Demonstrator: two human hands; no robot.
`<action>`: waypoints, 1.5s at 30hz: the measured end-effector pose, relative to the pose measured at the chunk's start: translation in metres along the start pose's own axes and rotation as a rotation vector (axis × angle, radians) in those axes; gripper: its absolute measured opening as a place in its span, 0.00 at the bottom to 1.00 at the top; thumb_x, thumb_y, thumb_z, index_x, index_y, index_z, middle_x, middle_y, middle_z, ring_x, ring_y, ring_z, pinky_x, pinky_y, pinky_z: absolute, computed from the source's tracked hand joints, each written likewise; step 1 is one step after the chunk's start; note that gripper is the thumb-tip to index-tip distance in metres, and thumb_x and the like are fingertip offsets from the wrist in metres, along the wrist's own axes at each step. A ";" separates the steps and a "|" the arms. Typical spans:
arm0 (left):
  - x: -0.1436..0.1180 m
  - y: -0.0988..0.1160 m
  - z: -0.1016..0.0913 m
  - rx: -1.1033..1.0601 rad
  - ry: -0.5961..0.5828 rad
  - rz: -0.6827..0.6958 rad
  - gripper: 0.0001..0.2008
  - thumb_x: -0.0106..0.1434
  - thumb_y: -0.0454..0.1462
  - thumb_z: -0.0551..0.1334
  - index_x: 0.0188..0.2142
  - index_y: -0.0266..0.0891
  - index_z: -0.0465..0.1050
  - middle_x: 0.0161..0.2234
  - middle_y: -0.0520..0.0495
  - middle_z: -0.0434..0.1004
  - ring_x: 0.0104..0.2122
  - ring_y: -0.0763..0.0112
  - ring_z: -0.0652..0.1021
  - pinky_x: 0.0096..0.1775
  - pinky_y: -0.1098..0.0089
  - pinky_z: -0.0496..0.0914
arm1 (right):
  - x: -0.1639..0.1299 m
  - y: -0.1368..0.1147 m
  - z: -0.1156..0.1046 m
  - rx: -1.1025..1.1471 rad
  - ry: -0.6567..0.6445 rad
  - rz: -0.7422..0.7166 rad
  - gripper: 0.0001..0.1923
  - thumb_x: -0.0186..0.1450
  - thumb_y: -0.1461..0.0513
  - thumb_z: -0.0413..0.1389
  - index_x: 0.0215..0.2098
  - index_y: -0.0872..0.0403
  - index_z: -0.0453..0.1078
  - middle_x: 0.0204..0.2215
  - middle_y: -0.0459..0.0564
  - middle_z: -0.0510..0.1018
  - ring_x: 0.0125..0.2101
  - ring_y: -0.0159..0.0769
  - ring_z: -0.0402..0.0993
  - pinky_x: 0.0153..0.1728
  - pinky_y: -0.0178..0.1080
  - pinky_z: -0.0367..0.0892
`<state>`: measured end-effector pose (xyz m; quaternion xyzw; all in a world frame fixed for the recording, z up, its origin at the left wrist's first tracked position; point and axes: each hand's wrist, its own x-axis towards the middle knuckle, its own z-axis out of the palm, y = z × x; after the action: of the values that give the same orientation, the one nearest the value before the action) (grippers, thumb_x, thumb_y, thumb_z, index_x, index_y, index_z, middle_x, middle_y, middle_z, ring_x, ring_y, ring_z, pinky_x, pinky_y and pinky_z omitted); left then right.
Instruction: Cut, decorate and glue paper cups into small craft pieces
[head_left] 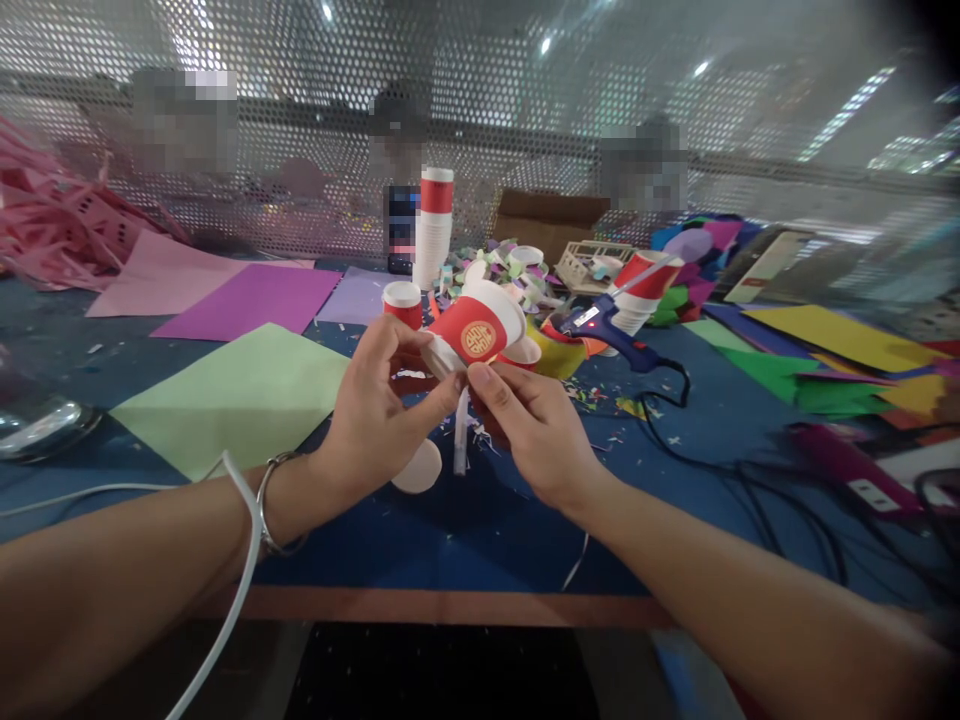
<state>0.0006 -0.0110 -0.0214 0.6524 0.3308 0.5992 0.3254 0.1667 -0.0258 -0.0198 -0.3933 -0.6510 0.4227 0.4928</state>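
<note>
A red and white paper cup (471,328) with a gold emblem is tipped on its side above the table, its mouth to the upper right. My left hand (382,400) grips it near the base, thumb underneath. At the cup's lower side, my right hand (536,425) pinches with thumb and fingers; whether a small piece is also between them is hidden. Below the hands lie a pale round disc (417,467) and a narrow translucent stick (460,440). Just behind stands another red and white cup (403,302). A blue glue gun (619,335) with a red light rests to the right.
Stacked paper cups (433,235) rise behind a heap of paper scraps (517,268). Green paper (240,400) and purple paper (251,300) lie left; coloured sheets (810,350) lie right. Black cable (697,465) crosses the right side. A white cord (232,600) passes over my left wrist.
</note>
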 end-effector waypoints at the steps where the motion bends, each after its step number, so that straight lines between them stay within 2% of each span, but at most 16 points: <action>1: -0.001 0.000 0.000 0.015 0.002 0.011 0.16 0.57 0.32 0.71 0.39 0.40 0.64 0.36 0.51 0.70 0.34 0.74 0.78 0.33 0.73 0.77 | 0.000 -0.001 0.000 -0.010 0.000 -0.010 0.23 0.72 0.48 0.54 0.24 0.53 0.62 0.19 0.39 0.56 0.19 0.24 0.50 0.20 0.36 0.47; 7: 0.001 0.001 -0.001 0.001 0.005 0.036 0.17 0.57 0.32 0.71 0.40 0.40 0.64 0.38 0.50 0.70 0.36 0.73 0.78 0.34 0.71 0.78 | 0.001 -0.002 -0.001 -0.093 0.006 -0.035 0.23 0.72 0.49 0.54 0.25 0.54 0.65 0.19 0.39 0.58 0.20 0.25 0.50 0.20 0.36 0.47; 13: 0.002 -0.004 -0.001 0.087 0.032 0.061 0.20 0.55 0.31 0.72 0.42 0.41 0.65 0.40 0.48 0.71 0.38 0.69 0.78 0.36 0.67 0.80 | 0.001 0.001 -0.001 -0.033 0.005 0.031 0.24 0.71 0.46 0.54 0.25 0.53 0.61 0.19 0.39 0.56 0.19 0.24 0.50 0.19 0.36 0.47; 16: 0.000 -0.006 -0.002 0.154 0.019 0.120 0.21 0.55 0.31 0.71 0.44 0.42 0.66 0.42 0.47 0.70 0.41 0.66 0.78 0.39 0.63 0.80 | 0.001 0.000 -0.001 -0.020 -0.004 0.028 0.24 0.71 0.46 0.53 0.25 0.53 0.60 0.20 0.38 0.54 0.18 0.24 0.49 0.19 0.35 0.46; 20: -0.002 -0.008 -0.004 0.192 0.029 0.175 0.20 0.55 0.32 0.72 0.44 0.42 0.66 0.42 0.47 0.68 0.40 0.66 0.78 0.38 0.63 0.81 | 0.000 -0.001 -0.001 -0.015 -0.017 0.015 0.24 0.72 0.46 0.53 0.25 0.52 0.59 0.19 0.38 0.54 0.18 0.24 0.49 0.19 0.35 0.47; 25: -0.002 -0.006 -0.003 0.169 0.034 0.116 0.21 0.55 0.34 0.73 0.44 0.42 0.66 0.41 0.47 0.71 0.40 0.65 0.78 0.38 0.63 0.80 | 0.000 -0.003 -0.001 -0.046 -0.001 -0.003 0.24 0.72 0.47 0.53 0.25 0.52 0.61 0.18 0.38 0.57 0.18 0.25 0.51 0.19 0.35 0.48; 31: 0.001 0.002 -0.001 0.020 0.049 -0.005 0.16 0.60 0.37 0.71 0.43 0.40 0.66 0.37 0.49 0.74 0.36 0.71 0.78 0.36 0.69 0.79 | 0.001 -0.002 -0.002 -0.054 0.008 0.011 0.23 0.72 0.46 0.53 0.26 0.52 0.62 0.20 0.39 0.57 0.19 0.25 0.51 0.19 0.35 0.48; 35: 0.002 0.002 -0.001 0.017 0.061 -0.055 0.19 0.57 0.38 0.73 0.41 0.39 0.66 0.35 0.49 0.75 0.35 0.71 0.79 0.36 0.68 0.79 | 0.001 -0.001 -0.001 -0.032 0.014 0.031 0.22 0.71 0.46 0.54 0.27 0.52 0.64 0.20 0.39 0.57 0.19 0.26 0.51 0.19 0.36 0.48; 39: 0.001 0.002 0.000 0.011 0.071 -0.053 0.21 0.54 0.36 0.74 0.40 0.40 0.64 0.39 0.47 0.75 0.35 0.70 0.79 0.37 0.66 0.79 | 0.001 -0.002 -0.001 -0.056 0.008 0.016 0.23 0.71 0.46 0.53 0.26 0.52 0.63 0.19 0.40 0.58 0.19 0.26 0.52 0.19 0.35 0.48; 45: 0.001 0.004 0.000 0.024 0.063 -0.057 0.23 0.53 0.36 0.75 0.40 0.40 0.63 0.39 0.48 0.72 0.36 0.68 0.79 0.38 0.64 0.79 | 0.001 -0.003 -0.002 -0.107 0.005 -0.010 0.24 0.72 0.46 0.52 0.25 0.52 0.62 0.18 0.39 0.58 0.19 0.26 0.52 0.19 0.35 0.48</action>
<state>0.0009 -0.0123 -0.0172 0.6276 0.3664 0.6059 0.3238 0.1679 -0.0258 -0.0164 -0.4168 -0.6736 0.3837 0.4747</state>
